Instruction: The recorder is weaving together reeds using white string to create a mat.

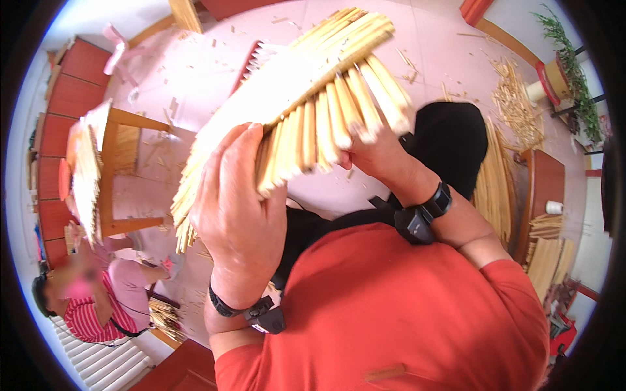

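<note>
A thick two-layered panel of pale yellow stalks (257, 91) is held up in front of me, tilted. Its upper layer runs lengthwise toward the far right; cut stalk ends of the crossing layer stick out along the near side. My left hand (238, 208) grips the near left part, fingers laid over the upper face at the edge. Under the stalk ends on the right, my right hand (378, 156) supports the panel, its fingers mostly hidden beneath. Dark bands with small black devices sit on both wrists.
At left stands a wooden table (117, 169) bearing another stalk panel (86, 176), beside a seated person (104, 300) in a striped top. Loose stalks (518, 104) and long stalk bundles (495, 186) lie at right, near a potted plant (564, 58). Scraps litter the pink floor (450, 45).
</note>
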The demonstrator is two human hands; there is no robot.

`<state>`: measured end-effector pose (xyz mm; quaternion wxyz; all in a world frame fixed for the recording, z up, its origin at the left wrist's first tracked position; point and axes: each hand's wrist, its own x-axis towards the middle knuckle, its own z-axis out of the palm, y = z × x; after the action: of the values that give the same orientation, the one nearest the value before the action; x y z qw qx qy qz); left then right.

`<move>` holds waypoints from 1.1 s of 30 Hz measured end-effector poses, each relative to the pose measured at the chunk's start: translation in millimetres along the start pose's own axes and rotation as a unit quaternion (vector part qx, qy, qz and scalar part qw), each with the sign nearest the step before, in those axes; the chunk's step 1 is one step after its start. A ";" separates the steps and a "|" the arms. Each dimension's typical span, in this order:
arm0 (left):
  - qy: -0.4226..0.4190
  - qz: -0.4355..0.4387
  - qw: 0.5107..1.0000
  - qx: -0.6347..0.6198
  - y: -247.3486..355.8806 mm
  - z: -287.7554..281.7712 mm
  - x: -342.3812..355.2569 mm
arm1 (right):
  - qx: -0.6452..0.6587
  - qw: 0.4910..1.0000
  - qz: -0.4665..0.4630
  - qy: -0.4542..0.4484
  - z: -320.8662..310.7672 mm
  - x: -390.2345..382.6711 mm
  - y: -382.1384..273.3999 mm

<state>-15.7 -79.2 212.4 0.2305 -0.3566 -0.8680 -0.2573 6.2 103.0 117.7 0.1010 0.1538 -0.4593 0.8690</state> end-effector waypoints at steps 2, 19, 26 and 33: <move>-0.026 0.025 0.999 -0.001 6.2 12.0 -23.1 | -0.016 0.998 0.022 0.048 -15.5 -31.0 14.4; -0.067 0.060 0.996 0.014 19.3 49.5 -76.9 | 0.213 0.925 0.291 0.116 -82.0 -151.4 38.1; -0.036 0.059 0.997 0.019 17.2 59.4 -81.5 | 0.244 0.906 0.320 0.131 -90.9 -163.3 42.4; -0.006 0.079 0.997 0.017 11.2 67.0 -83.5 | 0.259 0.893 0.339 0.141 -96.9 -171.0 47.5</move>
<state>31.5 -73.1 115.9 0.2509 -0.4218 -0.8426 -0.2218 133.7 151.0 -31.8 -0.1793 -0.1146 -0.2226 0.9514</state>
